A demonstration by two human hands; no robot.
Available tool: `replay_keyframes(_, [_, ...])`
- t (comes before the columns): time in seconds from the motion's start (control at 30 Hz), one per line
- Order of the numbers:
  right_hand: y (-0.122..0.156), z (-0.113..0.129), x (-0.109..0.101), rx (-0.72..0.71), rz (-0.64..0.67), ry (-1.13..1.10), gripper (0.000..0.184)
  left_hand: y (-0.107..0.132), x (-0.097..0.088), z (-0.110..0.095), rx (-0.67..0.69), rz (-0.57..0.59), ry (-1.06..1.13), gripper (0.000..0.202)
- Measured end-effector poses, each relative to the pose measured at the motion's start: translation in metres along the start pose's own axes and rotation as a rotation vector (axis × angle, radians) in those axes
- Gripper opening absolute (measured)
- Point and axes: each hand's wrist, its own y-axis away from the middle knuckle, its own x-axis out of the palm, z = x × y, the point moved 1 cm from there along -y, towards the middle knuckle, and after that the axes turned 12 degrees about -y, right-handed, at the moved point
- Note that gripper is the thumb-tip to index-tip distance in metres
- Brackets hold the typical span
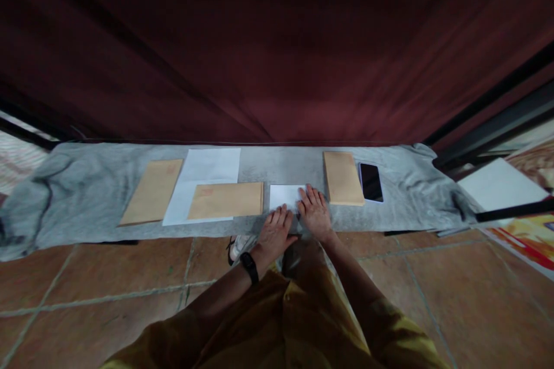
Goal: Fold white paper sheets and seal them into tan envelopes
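A folded white sheet of paper [283,195] lies on the grey cloth in front of me. My left hand [276,230] rests flat at its near edge, fingers stretched out and thumb apart. On the paper's right edge lies my right hand [314,210], its fingers spread and pressing down. Left of the paper, a brown envelope [227,200] overlaps a larger white sheet [212,167]. Another brown envelope [153,190] is farther left, touching or close to that sheet. To the right of my hands sits a stack of brown envelopes [343,177].
A phone [371,182] lies beside the envelope stack. The grey cloth [402,176] covers a narrow bench or table with bunched ends. Behind it hangs a dark red curtain [277,69]. Black frame bars [497,92] stand at the right, near a white board [502,184]. Tiled floor [130,288] lies below.
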Motion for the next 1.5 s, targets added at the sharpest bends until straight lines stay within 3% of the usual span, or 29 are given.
replay_keyframes(0.23, [0.000,0.000,-0.001,0.036,0.001,-0.072,0.048,-0.007,-0.006,0.000,0.023,0.029,-0.045,0.070])
replay_keyframes(0.37, [-0.014,0.023,0.001,0.094,-0.017,-0.186,0.046,-0.008,0.001,-0.002,0.041,0.015,-0.054,0.066])
replay_keyframes(0.53, [-0.023,0.051,0.011,-0.024,0.080,-0.285,0.045,-0.010,0.003,-0.001,0.041,-0.005,-0.037,0.043])
replay_keyframes(0.7, [-0.012,0.039,0.011,-0.007,0.113,-0.227,0.045,-0.009,-0.007,-0.002,0.013,-0.060,-0.023,0.040])
replay_keyframes(0.87, [-0.006,0.031,0.006,0.010,0.105,-0.137,0.046,-0.025,-0.013,0.005,-0.144,-0.036,0.043,0.046])
replay_keyframes(1.0, [-0.006,0.033,0.008,0.019,0.097,-0.102,0.046,-0.053,-0.004,0.016,-0.200,-0.005,0.053,0.061])
replay_keyframes(1.13, [-0.006,0.033,0.012,0.020,0.073,-0.103,0.046,-0.070,0.013,0.021,-0.253,0.017,0.062,0.061])
replay_keyframes(1.3, [-0.007,0.032,0.012,0.017,0.081,-0.099,0.045,-0.066,0.028,0.019,-0.246,-0.025,0.090,0.064])
replay_keyframes(1.5, [-0.005,0.030,0.009,0.009,0.093,-0.099,0.045,-0.061,0.031,0.015,-0.289,-0.069,0.082,0.062])
